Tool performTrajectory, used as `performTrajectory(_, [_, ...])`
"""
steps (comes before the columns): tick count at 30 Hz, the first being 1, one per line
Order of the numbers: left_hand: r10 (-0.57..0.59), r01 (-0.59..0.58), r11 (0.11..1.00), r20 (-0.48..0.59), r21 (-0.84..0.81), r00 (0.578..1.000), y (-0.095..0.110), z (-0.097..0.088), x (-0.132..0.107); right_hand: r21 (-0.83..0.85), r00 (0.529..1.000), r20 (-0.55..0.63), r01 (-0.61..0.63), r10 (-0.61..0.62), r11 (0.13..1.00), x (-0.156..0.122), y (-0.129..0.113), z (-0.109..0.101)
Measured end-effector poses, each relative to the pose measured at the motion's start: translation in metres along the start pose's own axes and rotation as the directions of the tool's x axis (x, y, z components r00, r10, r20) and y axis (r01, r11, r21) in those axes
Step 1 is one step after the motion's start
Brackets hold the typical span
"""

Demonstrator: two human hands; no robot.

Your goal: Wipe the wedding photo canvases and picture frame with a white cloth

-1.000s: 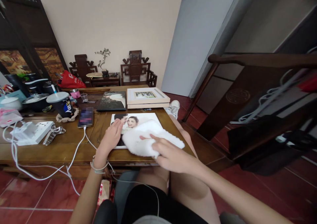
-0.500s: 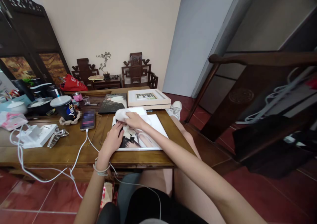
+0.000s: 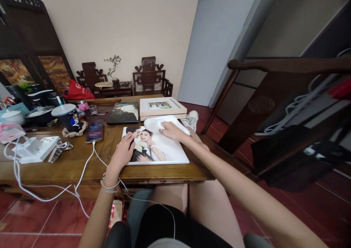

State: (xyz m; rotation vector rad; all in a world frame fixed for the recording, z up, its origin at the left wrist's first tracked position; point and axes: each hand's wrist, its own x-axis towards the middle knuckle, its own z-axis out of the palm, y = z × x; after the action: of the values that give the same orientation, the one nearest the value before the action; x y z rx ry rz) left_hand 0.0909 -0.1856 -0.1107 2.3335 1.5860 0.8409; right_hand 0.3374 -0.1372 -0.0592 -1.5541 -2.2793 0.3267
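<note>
A white-edged photo panel (image 3: 164, 151) with a picture of a couple lies flat on the wooden table in front of me. My left hand (image 3: 124, 149) rests on its left side, fingers stretched out over the picture. A white cloth (image 3: 153, 123) is spread across the panel's far right part. My right hand (image 3: 171, 131) grips the cloth, fingers closed, and presses it against the surface. Behind the panel lie a dark photo album (image 3: 123, 112) and a pale framed picture (image 3: 161, 108).
Left of the panel are a phone (image 3: 94, 131) on a charging cable, a power strip (image 3: 41, 149), a lidded cup (image 3: 68, 117) and a pot (image 3: 40, 115). White cables hang over the table's front edge. A wooden chair (image 3: 263, 94) stands at right.
My right hand has slid the cloth rightwards from the panel's upper left to its upper right, uncovering the couple's faces. My left hand stays on the left side.
</note>
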Motion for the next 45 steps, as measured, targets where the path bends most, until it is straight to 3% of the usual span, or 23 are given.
performTrajectory(3, [0.006,-0.006,1.000,0.007,0.006,1.000,0.001,-0.001,0.001,-0.052,0.999,-0.022,-0.036,0.035,0.998,-0.011,0.018,-0.007])
performTrajectory(6, [0.003,-0.004,1.000,0.023,0.020,1.000,0.002,-0.003,0.002,-0.086,0.999,-0.019,-0.032,0.031,0.996,-0.026,0.020,-0.003])
performTrajectory(11, [0.011,-0.011,0.999,0.021,0.030,1.000,0.001,-0.003,0.002,-0.108,0.994,0.003,0.105,-0.106,0.989,-0.085,-0.006,0.004])
performTrajectory(15, [0.010,-0.011,0.999,0.019,0.043,1.000,0.000,-0.002,0.003,-0.069,0.975,0.018,0.223,-0.222,0.972,-0.143,-0.033,-0.002])
performTrajectory(17, [0.010,-0.011,0.999,0.021,0.048,1.000,0.000,-0.002,0.003,-0.062,0.971,0.025,0.239,-0.238,0.969,-0.157,-0.038,-0.005])
performTrajectory(20, [0.022,-0.023,0.998,0.026,0.052,0.999,0.002,-0.003,0.003,-0.077,0.976,0.034,0.217,-0.215,0.973,-0.147,-0.031,-0.005])
performTrajectory(29, [0.012,-0.014,0.999,0.034,0.051,0.999,0.002,-0.006,0.002,-0.176,0.996,0.028,0.092,-0.088,0.980,-0.030,0.006,-0.004])
performTrajectory(34, [0.038,-0.038,0.999,0.028,0.030,0.999,0.002,-0.007,0.002,-0.168,0.997,0.008,0.073,-0.073,0.983,-0.007,0.014,-0.006])
performTrajectory(39, [0.010,-0.011,0.999,0.027,0.037,1.000,0.004,-0.007,0.003,-0.167,0.996,0.026,0.085,-0.082,0.982,-0.029,0.005,-0.005])
performTrajectory(45, [0.003,-0.005,0.999,0.037,0.038,0.999,0.006,-0.007,0.001,-0.111,0.979,0.013,0.203,-0.203,0.973,-0.119,-0.025,-0.001])
